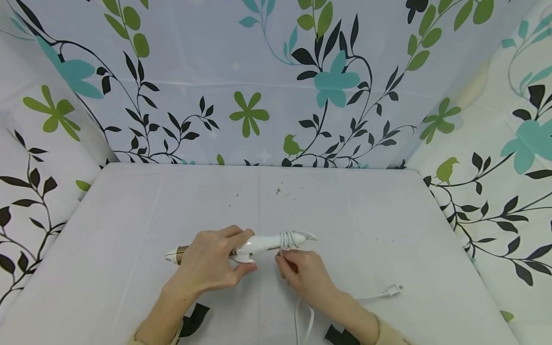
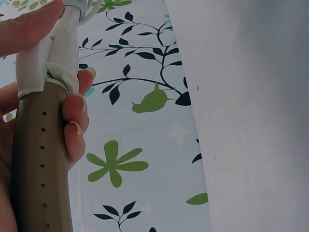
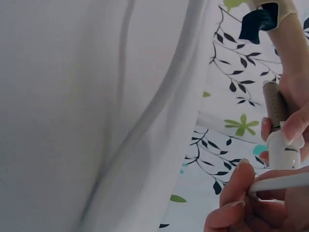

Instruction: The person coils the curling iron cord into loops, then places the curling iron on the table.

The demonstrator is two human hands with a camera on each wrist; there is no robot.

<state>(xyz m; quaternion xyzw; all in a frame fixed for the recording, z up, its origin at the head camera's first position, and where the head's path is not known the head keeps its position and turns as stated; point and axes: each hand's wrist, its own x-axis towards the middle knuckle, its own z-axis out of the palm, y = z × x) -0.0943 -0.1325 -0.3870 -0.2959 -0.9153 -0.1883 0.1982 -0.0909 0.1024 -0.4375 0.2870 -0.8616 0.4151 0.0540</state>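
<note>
A white curling iron (image 1: 263, 244) with a brown barrel (image 2: 42, 164) is held level above the table by my left hand (image 1: 207, 263), thumb on the near side. In the left wrist view the barrel shows a row of small holes, and the fingers curl round it. White cord (image 1: 288, 239) is wound in several turns about the handle's right end. My right hand (image 1: 308, 275) pinches the cord just below these turns; in the right wrist view the cord (image 3: 282, 182) runs between thumb and fingers. The loose length hangs down to the table, ending in a white plug (image 1: 393, 290).
The white-covered table (image 1: 129, 211) has small brown specks (image 1: 278, 190) toward the back. Leaf-patterned cloth (image 1: 194, 57) hangs behind and at both sides. A black strap (image 1: 196, 320) hangs at the left wrist, another black strap (image 1: 340, 335) at the right.
</note>
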